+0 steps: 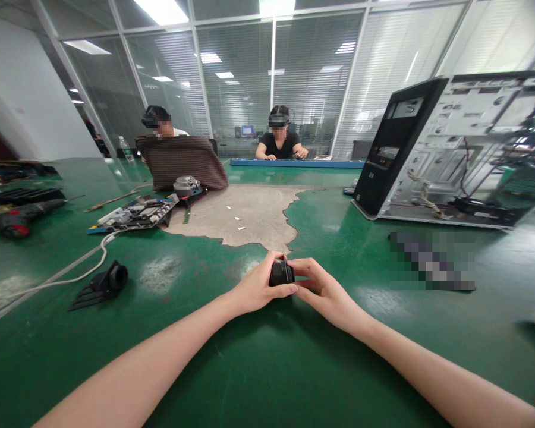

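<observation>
Both hands meet around a small black part (280,273) low over the green table, near its middle. It looks blocky with a ridged edge; its exact kind does not show. My left hand (264,282) closes on its left side, thumb in front and fingers behind. On the right side, the fingertips and thumb of my right hand (320,284) pinch the same part. Away to the left lies a black slotted bracket with a round end (102,285), untouched. Fingers hide much of the held part's right and lower sides.
An opened computer case (428,154) stands at right, behind a blurred-out strip (432,261). At left are a circuit board (138,214), a white cable (102,252) and a power drill (22,217). Beyond a brown cloth-covered thing (182,161), two people wearing headsets sit.
</observation>
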Tool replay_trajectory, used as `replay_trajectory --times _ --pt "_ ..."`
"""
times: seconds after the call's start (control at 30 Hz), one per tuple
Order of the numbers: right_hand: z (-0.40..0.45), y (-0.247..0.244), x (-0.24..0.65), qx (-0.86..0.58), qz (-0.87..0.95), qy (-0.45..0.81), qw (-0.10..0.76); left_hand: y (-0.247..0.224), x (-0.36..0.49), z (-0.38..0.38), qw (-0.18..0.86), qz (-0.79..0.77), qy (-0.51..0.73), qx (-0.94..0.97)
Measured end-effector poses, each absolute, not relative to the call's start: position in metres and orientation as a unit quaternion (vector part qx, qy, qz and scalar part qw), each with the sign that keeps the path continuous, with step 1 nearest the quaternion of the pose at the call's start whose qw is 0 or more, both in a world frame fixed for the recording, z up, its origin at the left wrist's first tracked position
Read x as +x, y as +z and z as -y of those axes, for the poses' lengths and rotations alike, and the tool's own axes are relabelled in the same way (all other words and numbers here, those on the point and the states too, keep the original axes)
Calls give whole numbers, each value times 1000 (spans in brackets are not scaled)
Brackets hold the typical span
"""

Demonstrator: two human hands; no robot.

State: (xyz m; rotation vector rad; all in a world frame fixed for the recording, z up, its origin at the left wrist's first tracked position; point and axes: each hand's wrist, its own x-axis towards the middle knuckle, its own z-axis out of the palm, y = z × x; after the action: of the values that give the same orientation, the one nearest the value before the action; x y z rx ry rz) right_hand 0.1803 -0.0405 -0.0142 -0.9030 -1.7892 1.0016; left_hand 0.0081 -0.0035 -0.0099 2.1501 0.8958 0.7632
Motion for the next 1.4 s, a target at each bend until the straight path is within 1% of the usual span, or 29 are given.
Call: replay_trajectory --times 0.27,0.4,0.6,0.8,0.97,1.07,1.2,1.4 --pt "36 -14 177 -397 682 406 461 -9 7 4 325 -350 279 833" --pt "35 -15 177 -412 680 421 437 -10 7 4 332 -347 278 832" --pt "40 -13 180 -366 702 441 424 -9 7 3 343 -345 282 827" --pt "39 -12 177 -390 697 410 440 -8 7 4 334 -349 276 831" --pt "37 -13 177 -411 688 414 431 -9 7 4 334 -343 277 833" --pt "38 -13 178 -399 698 420 421 -9 7 4 333 -346 275 833" --pt "40 -15 180 -362 715 418 428 -9 6 4 337 -349 276 830" --pt "40 -12 179 -390 706 397 437 -8 7 4 329 -347 277 833"
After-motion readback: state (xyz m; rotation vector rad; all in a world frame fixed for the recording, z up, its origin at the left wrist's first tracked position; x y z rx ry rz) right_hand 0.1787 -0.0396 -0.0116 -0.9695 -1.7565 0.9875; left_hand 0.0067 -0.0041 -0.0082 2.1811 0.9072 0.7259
